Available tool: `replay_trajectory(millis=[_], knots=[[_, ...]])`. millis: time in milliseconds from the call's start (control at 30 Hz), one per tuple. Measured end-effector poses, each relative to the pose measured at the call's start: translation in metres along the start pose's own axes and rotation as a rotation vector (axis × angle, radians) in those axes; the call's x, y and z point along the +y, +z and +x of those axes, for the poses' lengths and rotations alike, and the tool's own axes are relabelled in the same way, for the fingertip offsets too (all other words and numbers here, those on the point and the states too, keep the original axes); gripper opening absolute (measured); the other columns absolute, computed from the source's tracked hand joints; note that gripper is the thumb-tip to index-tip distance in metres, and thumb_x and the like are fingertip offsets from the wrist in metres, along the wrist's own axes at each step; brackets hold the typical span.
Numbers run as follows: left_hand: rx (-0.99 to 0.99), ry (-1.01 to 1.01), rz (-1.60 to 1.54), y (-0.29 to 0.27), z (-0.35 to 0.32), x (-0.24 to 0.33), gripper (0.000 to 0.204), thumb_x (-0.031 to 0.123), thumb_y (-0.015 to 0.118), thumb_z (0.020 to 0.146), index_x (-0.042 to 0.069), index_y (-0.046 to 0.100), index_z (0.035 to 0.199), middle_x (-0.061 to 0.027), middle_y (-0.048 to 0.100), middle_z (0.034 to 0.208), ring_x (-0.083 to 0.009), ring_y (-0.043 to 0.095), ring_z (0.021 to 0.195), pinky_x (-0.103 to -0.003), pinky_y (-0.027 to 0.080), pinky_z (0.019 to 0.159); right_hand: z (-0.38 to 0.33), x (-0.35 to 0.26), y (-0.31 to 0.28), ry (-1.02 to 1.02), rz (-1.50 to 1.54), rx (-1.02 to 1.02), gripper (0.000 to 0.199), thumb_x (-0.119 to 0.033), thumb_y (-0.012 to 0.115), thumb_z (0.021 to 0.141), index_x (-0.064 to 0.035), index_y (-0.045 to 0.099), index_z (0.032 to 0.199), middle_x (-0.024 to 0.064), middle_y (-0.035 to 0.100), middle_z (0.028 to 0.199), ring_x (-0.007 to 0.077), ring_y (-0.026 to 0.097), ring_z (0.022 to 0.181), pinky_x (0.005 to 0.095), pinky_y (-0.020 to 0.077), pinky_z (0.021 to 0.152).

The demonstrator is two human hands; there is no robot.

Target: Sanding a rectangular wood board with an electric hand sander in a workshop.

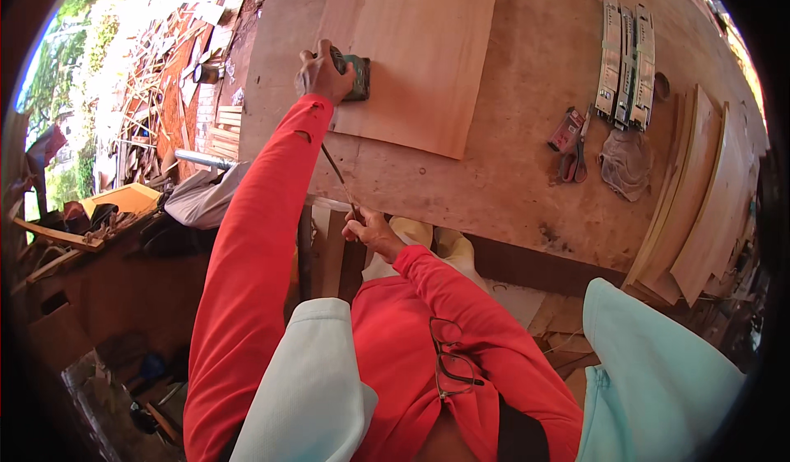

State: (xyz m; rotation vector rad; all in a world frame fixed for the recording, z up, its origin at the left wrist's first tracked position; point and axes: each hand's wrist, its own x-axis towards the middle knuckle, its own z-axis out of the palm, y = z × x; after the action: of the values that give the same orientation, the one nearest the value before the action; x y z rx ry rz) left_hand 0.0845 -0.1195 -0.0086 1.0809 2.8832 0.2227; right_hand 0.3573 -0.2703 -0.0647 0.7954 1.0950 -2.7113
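My left hand (pixel 322 75) is wrapped over a dark green power sander (pixel 359 78), which rests on a pale wooden panel (pixel 428 59) near its left edge. A dark cord (pixel 336 166) runs from beside my left wrist down toward my body. Closed fingers of my right hand (pixel 377 235) grip this cord just off the table's near edge, in front of my waist. Beneath the panel lies a large wooden tabletop (pixel 527 92).
To the right lie bundled metal drawer slides (pixel 625 59), scissors (pixel 573 162), a small red packet (pixel 567 130) and a crumpled plastic bag (pixel 625 166). Curved wooden boards (pixel 691 199) line the right edge. Scrap wood (pixel 164 75) is heaped at far left. Eyeglasses (pixel 451 363) hang from my shirt.
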Motion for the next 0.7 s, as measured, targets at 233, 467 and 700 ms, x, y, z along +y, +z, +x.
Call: replay_trajectory(millis=[233,467,700], knots=[[-0.024,0.011,0.042,0.004,0.059,0.021,0.061,0.043,0.072,0.081,0.019,0.051,0.133,-0.0252,0.056,0.122,-0.0458,0.069,0.099,-0.055,0.056,0.085,0.024,-0.022,-0.017,-0.067,0.042,0.09,0.022,-0.017,0.057,0.101,-0.0005,0.059,0.115,0.0102,0.07,0.096,0.0149,0.066,0.09,0.0314,0.0514,0.088],[-0.035,0.084,0.031,0.01,0.127,0.045,0.061,0.045,0.071,0.082,0.019,0.05,0.134,-0.0252,0.056,0.121,-0.0446,0.069,0.099,-0.054,0.056,0.084,0.045,-0.039,-0.021,-0.087,0.16,0.091,0.019,-0.015,0.055,0.103,-0.0012,0.056,0.117,0.0083,0.07,0.093,0.0142,0.066,0.087,0.0302,0.0545,0.08],[-0.042,0.131,0.026,0.012,0.195,0.068,0.06,0.045,0.07,0.083,0.017,0.05,0.132,-0.0275,0.056,0.123,-0.0482,0.068,0.101,-0.055,0.056,0.086,0.062,-0.067,-0.026,-0.11,0.2,0.115,0.025,-0.015,0.054,0.105,-0.0007,0.054,0.126,0.0094,0.069,0.096,0.015,0.067,0.086,0.0312,0.0571,0.083]])
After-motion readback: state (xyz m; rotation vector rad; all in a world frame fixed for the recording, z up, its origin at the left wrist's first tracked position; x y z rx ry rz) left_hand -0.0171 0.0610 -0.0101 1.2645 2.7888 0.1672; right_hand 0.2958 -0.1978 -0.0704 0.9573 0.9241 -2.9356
